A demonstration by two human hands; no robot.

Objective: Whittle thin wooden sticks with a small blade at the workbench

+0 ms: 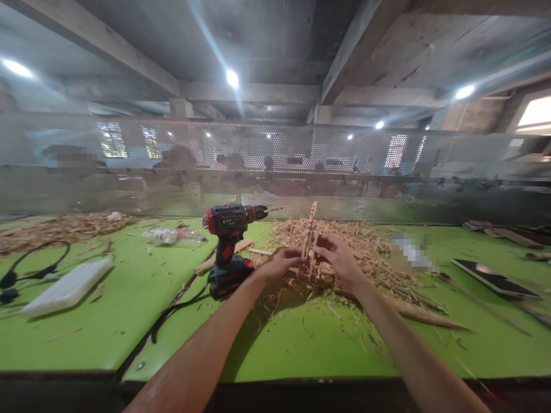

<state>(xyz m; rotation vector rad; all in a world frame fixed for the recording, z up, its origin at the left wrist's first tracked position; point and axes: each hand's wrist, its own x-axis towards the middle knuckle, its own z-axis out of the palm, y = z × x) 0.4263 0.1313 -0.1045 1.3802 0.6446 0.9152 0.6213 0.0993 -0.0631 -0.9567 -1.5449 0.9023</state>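
Note:
My left hand [284, 262] is closed on a thin, notched wooden piece [310, 228] that stands nearly upright with its pointed tip up. Just to its right, my right hand [337, 255] has its fingers bent around a shorter, thin wooden strip [314, 261], close beside the first piece. Whether the two pieces touch is too small to tell. Both hands are over a green table [301, 355], in front of a pile of wood shavings [365, 244]. Left of my left hand, a black and red cordless drill [228, 229] stands upright on its battery, bit pointing right.
A clear plastic bottle [172, 236] lies behind the drill to the left. Farther left are a white block [69, 287], a black cable [38, 269] and more shavings [64, 229]. A dark flat tablet-like object [495, 278] lies right. A perforated screen [275, 172] stands behind.

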